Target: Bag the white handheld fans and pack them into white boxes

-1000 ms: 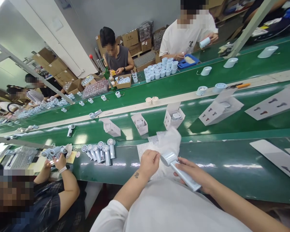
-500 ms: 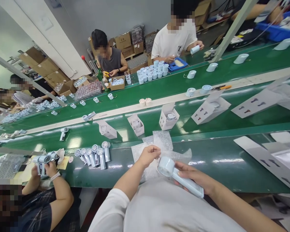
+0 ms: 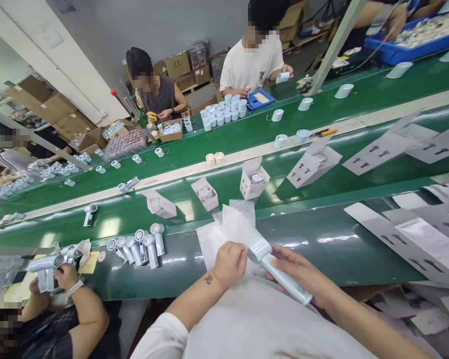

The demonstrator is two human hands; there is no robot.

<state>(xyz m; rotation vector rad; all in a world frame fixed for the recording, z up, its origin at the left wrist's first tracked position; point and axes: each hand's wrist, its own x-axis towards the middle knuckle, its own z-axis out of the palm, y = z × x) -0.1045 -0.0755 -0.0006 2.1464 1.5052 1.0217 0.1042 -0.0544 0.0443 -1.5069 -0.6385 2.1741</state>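
A cluster of glossy pale-blue handheld fans [image 3: 149, 250] lies near the far edge of the dark green counter [image 3: 318, 247]; a bare strip separates it from clear bubble-wrap sheets [image 3: 207, 245]. The left hand [image 3: 230, 264] has its fingers closed on a translucent white film bag [image 3: 235, 224], just beside the round head of a single glossy pale-blue fan [image 3: 289, 283]. The right hand [image 3: 303, 271] grips that fan's handle, slanting toward the counter's near edge. Farther right, open counter runs to white printed cardboard boxes [image 3: 400, 245].
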